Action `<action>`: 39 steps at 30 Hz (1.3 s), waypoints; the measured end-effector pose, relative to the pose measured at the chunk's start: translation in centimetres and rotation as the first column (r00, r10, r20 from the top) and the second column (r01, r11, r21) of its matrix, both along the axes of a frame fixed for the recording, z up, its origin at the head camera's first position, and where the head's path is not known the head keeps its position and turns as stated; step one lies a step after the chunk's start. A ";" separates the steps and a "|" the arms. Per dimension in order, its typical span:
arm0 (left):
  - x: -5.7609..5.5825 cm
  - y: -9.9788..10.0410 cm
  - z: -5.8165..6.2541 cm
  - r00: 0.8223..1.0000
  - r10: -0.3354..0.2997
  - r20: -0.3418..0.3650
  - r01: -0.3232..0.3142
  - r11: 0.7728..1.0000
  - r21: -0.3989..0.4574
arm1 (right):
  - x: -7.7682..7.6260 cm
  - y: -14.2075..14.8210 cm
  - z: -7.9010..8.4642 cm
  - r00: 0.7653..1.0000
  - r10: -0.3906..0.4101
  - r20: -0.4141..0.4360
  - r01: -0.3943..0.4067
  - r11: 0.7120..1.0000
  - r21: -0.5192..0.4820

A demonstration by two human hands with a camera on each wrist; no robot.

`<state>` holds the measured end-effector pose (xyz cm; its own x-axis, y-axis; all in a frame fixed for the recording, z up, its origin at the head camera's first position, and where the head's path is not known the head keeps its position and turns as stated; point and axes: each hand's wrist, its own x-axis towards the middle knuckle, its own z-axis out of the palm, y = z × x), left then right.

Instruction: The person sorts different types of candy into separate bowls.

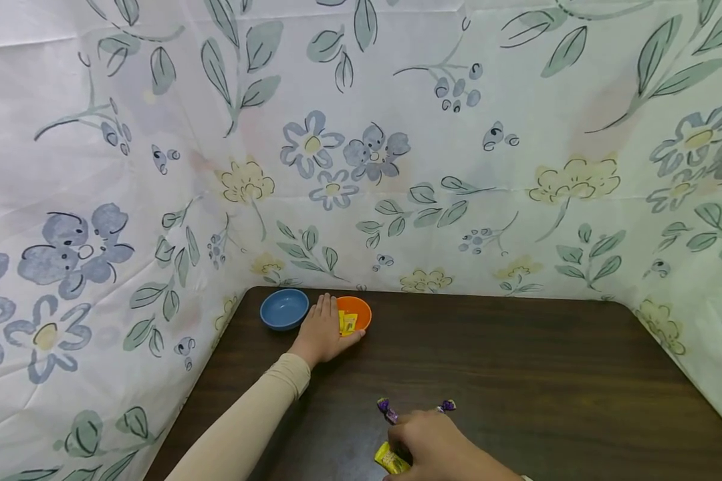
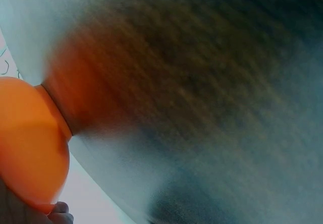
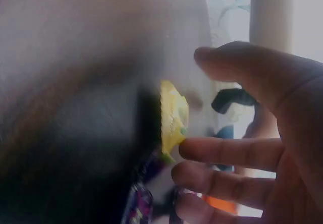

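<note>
My left hand (image 1: pixel 323 334) rests against the near left side of an orange bowl (image 1: pixel 364 309), fingers straight and thumb spread along its front. In the left wrist view, fingertips (image 2: pixel 60 215) show at the rim of the orange bowl (image 2: pixel 33 143). Yellow-wrapped candies (image 1: pixel 348 324) lie inside it. Close to the table's front, my right hand (image 1: pixel 439 444) reaches over a yellow-wrapped candy (image 1: pixel 391 458). The right wrist view has its fingertips right at the yellow candy (image 3: pixel 173 118), with the thumb held apart. Just beyond lie purple-wrapped candies (image 1: pixel 388 410), partly hidden by the hand.
A blue bowl (image 1: pixel 285 309) stands left of the orange one, by the back left corner of the dark wooden table (image 1: pixel 517 361). Floral cloth (image 1: pixel 427 147) hangs behind the table and along its sides.
</note>
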<state>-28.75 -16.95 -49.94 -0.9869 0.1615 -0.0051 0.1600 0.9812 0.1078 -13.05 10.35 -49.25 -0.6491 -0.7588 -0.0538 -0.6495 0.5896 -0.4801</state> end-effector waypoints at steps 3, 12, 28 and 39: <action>0.0 0.0 0.1 1.000 0.004 -0.001 -0.004 1.000 0.003 | 0.2 -0.2 0.1 1.000 0.011 -0.012 -0.011 1.000 0.017; 0.1 -0.1 0.1 1.000 0.000 -0.003 0.000 1.000 0.010 | 0.5 -0.8 0.1 0.994 0.056 -0.091 -0.054 0.998 0.030; 0.2 -0.2 0.0 1.000 -0.002 -0.009 0.002 1.000 0.024 | -0.7 0.4 1.5 1.000 0.001 -0.001 -0.001 0.987 -0.162; 0.2 0.0 0.1 1.000 0.004 0.004 -0.004 1.000 0.026 | -3.1 1.1 1.9 0.997 -0.079 -0.001 0.074 0.947 -0.312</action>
<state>-28.54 -16.98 -49.87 -0.9874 0.1580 -0.0047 0.1559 0.9786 0.1343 -16.13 11.47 -47.40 -0.7047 -0.6845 0.1867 -0.6163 0.4601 -0.6391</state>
